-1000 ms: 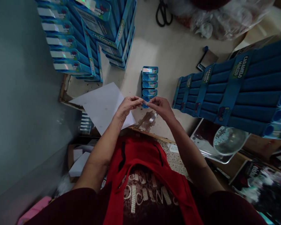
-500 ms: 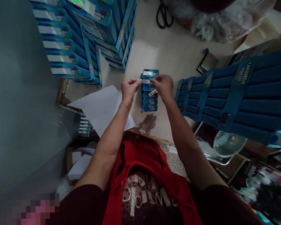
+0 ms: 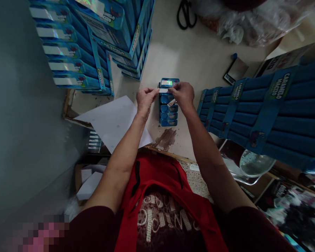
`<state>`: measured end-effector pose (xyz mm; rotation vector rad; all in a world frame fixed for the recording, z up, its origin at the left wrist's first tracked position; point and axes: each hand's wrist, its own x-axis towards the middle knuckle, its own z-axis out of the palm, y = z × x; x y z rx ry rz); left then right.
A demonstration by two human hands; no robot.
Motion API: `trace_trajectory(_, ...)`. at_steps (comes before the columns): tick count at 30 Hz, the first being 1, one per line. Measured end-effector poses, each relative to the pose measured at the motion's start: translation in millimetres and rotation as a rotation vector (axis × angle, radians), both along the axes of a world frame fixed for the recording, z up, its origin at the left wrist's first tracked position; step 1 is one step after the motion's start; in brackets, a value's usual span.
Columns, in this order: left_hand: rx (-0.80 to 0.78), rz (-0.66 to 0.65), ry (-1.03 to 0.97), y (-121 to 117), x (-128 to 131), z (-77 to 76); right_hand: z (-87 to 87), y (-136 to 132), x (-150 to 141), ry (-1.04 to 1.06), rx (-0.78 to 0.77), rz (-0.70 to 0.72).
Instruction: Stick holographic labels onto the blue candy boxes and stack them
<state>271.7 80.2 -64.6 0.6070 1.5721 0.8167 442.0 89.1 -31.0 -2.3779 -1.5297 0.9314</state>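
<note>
Between my two hands a small white sticker point(image 3: 163, 90) is stretched flat over a short row of blue boxes point(image 3: 169, 116). My left hand point(image 3: 146, 99) pinches its left end between thumb and finger. At the other end, my right hand point(image 3: 184, 95) pinches it too, and a small pale strip point(image 3: 171, 102) sticks out beneath the right fingers. The farthest box in the row carries a shiny white label point(image 3: 167, 83) on its end. The nearer box ends show plain blue with small print.
Tall stacks of blue boxes point(image 3: 99, 52) stand at the left, and a long stack point(image 3: 267, 105) at the right. Black scissors point(image 3: 186, 15) lie at the back near plastic bags point(image 3: 241, 26). A sheet of white paper point(image 3: 118, 119) overhangs the table's front edge. A metal strainer point(image 3: 256, 163) sits low right.
The sticker now lies flatter and shows whiter between my fingers. Both hands stay almost in place over the row; the view has shifted slightly.
</note>
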Motion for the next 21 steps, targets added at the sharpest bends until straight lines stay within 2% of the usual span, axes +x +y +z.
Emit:
trace_trajectory(4,0.021,0.022,-0.027,-4,1,-2.0,-2.4,2,3,0.036,0.046,0.017)
trace_trajectory(10,0.042,0.048,-0.024,-8,2,-3.4,-6.3,6,4,0.045,0.0,-0.014)
trace_trajectory(14,-0.042,0.069,-0.089,-8,2,-7.2,-16.4,4,15,0.055,0.022,-0.062)
trace_trajectory(18,-0.18,0.077,-0.279,-10,7,-15.4,-27.4,2,23,0.089,0.012,-0.123)
trace_trajectory(21,-0.157,0.051,-0.285,-11,15,-22.1,-31.1,3,23,0.16,0.013,-0.176)
